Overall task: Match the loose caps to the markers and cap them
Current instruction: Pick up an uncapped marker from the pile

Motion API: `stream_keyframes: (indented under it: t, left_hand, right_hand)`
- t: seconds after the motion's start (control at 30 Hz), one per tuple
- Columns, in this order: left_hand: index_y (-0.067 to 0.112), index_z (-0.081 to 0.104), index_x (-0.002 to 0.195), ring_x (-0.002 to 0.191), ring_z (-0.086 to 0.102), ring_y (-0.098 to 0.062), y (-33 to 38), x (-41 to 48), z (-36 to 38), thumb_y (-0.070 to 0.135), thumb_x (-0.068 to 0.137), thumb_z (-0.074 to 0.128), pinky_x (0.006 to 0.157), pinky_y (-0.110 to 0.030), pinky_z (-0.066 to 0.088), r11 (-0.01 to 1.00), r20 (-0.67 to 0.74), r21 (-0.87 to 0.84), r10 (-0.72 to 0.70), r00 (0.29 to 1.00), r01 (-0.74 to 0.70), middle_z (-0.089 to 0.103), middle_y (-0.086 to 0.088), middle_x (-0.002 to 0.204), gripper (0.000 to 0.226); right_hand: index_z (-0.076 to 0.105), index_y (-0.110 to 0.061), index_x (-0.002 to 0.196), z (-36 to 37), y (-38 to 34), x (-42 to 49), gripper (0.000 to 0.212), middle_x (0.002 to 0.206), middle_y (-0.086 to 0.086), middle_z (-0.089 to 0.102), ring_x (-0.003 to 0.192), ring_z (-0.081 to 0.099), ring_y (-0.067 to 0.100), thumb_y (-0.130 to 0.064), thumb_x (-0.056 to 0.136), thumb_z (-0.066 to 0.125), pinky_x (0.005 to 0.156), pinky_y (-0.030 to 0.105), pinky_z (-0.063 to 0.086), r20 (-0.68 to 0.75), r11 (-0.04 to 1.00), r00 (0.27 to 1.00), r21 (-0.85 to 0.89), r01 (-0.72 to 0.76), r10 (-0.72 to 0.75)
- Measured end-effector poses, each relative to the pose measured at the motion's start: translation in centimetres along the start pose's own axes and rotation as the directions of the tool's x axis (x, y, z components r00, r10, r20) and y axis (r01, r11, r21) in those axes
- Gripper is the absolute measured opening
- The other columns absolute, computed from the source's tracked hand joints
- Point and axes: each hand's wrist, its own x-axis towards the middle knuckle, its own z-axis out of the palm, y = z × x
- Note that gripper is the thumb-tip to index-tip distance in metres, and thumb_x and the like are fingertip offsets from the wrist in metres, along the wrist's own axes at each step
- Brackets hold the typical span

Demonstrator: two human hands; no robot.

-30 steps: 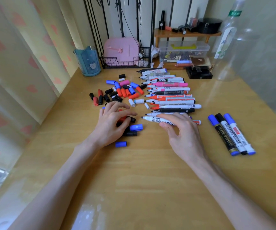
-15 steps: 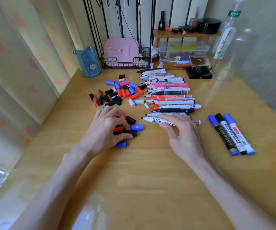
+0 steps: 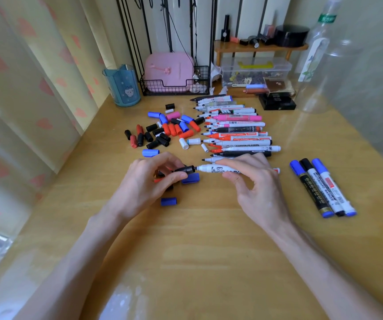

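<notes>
My left hand pinches a black cap between thumb and fingers, its open end touching the tip of a white marker. My right hand holds that marker's barrel, lying level just above the desk. Several uncapped markers lie in a row behind my right hand. Loose caps in black, red, blue, white and pink are scattered behind my left hand. Two blue caps lie near my left hand; more caps are partly hidden under it. Three capped markers lie at the right.
The wooden desk runs to a curtained wall on the left. At the back stand a blue cup, a wire basket with a pink case, a clear box under a small shelf, and a clear bottle.
My left hand picked a black cap out of the pile and brought it to the marker's tip. My right hand lifted the white marker slightly and turned it toward the cap.
</notes>
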Motion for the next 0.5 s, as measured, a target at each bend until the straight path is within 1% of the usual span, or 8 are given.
stream_keyframes:
  t: [0.1, 0.2, 0.27, 0.33, 0.5]
  left_hand:
    - [0.028, 0.071, 0.099, 0.078, 0.066, -0.009, 0.4, 0.0, 0.3, 0.041, 0.093, 0.074, 0.071, -0.022, 0.050, 1.000, -0.014, 0.012, 0.029, 0.999, -0.029, 0.071, 0.020, 0.086, 0.014]
    - [0.031, 0.069, 0.101, 0.070, 0.059, -0.009, 0.8, -0.2, 0.9, 0.037, 0.098, 0.072, 0.068, -0.030, 0.050, 0.997, 0.020, 0.014, 0.069, 0.997, -0.069, 0.067, 0.022, 0.083, 0.007]
    - [0.032, 0.068, 0.103, 0.072, 0.063, -0.011, 0.8, -0.2, 1.2, 0.036, 0.099, 0.070, 0.070, -0.037, 0.054, 0.997, 0.025, 0.009, 0.079, 0.997, -0.079, 0.067, 0.022, 0.082, 0.006]
    - [0.029, 0.069, 0.103, 0.074, 0.067, -0.015, 0.8, -0.2, 1.3, 0.032, 0.099, 0.071, 0.073, -0.042, 0.056, 0.997, 0.013, -0.020, 0.073, 0.997, -0.073, 0.070, 0.020, 0.082, 0.006]
    - [0.018, 0.073, 0.102, 0.074, 0.070, -0.007, 1.5, -0.3, 1.6, 0.030, 0.095, 0.071, 0.074, -0.037, 0.058, 0.993, -0.063, -0.070, 0.091, 0.994, -0.095, 0.069, 0.029, 0.082, 0.014]
  right_hand:
    - [0.078, -0.022, 0.117, 0.0, -0.1, -0.1, 0.031, 0.099, -0.008, 0.072, 0.092, 0.057, 0.025, -0.003, 0.092, 0.074, 0.085, 0.036, 0.049, 0.017, 1.000, 1.000, -0.022, 0.016, -0.016]
    - [0.078, -0.020, 0.118, 0.0, -0.1, -0.2, 0.029, 0.097, -0.008, 0.070, 0.091, 0.056, 0.023, -0.005, 0.093, 0.074, 0.086, 0.032, 0.047, 0.066, 0.999, 0.997, -0.017, 0.050, -0.048]
    - [0.078, -0.018, 0.118, 0.1, -0.2, -0.3, 0.027, 0.096, -0.007, 0.070, 0.090, 0.055, 0.023, -0.006, 0.094, 0.073, 0.086, 0.029, 0.046, 0.063, 0.998, 0.996, -0.020, 0.058, -0.057]
    - [0.078, -0.018, 0.117, 0.1, -0.3, -0.4, 0.027, 0.096, -0.007, 0.070, 0.088, 0.054, 0.023, -0.005, 0.094, 0.074, 0.085, 0.028, 0.045, 0.049, 0.999, 0.998, -0.022, 0.046, -0.045]
    - [0.079, -0.018, 0.115, 0.2, -0.6, -0.6, 0.030, 0.093, -0.006, 0.071, 0.083, 0.050, 0.024, 0.000, 0.092, 0.074, 0.079, 0.032, 0.045, 0.002, 0.998, 0.999, -0.048, 0.047, -0.047]
